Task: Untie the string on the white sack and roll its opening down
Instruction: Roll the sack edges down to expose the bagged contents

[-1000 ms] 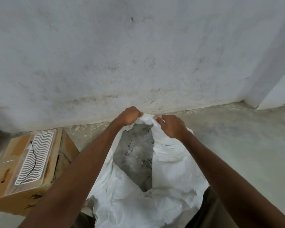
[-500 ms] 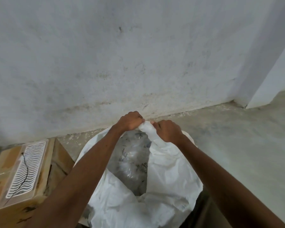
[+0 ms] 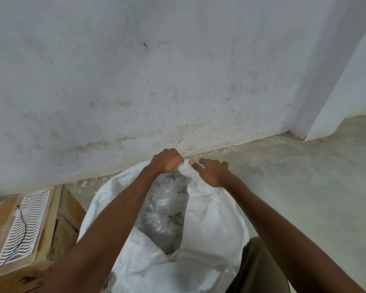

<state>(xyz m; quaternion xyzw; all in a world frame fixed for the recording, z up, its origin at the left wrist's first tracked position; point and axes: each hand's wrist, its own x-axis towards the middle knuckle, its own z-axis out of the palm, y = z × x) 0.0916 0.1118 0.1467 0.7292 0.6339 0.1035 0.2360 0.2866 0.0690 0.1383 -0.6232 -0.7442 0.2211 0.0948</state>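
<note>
**Rolling the far rim of the sack, string no longer in sight**

Gripping the far edge of the white sack [image 3: 211, 214], both hands meet at one bunched fold of the rim. The left hand [image 3: 166, 160] is closed in a fist on the cloth, and the right hand [image 3: 212, 172] pinches the same fold from the other side, its thumb on top. No string shows anywhere on the opening, so the untying appears to be done. The mouth stands wide open, and clear plastic bags [image 3: 165, 210] with dark print lie inside, just below the grip. The rolling seems only begun: the near rim, toward the person from the grip, is loose and crumpled. The sack stands on the floor [image 3: 294, 187], under the grip, with a cardboard box [image 3: 19, 229] to the left of it.
</note>
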